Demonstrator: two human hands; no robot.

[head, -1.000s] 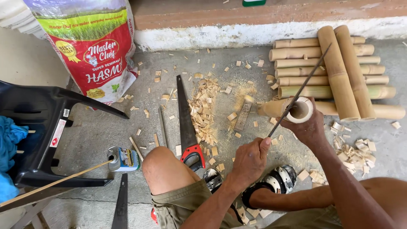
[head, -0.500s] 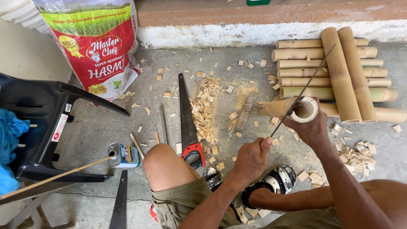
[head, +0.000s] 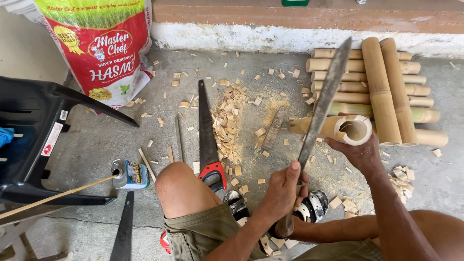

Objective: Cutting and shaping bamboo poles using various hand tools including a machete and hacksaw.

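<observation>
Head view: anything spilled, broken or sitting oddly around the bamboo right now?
Wood chips and sawdust litter the concrete floor between the handsaw and the stacked bamboo. The bamboo tube in the right hand has a notched, uneven rim. The left hand raises a long blade.

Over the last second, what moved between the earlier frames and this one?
The long blade in the left hand swung up, its tip rising past the bamboo stack. The right hand kept hold of the hollow bamboo piece. Handsaw, sack and chair stayed put.
</observation>
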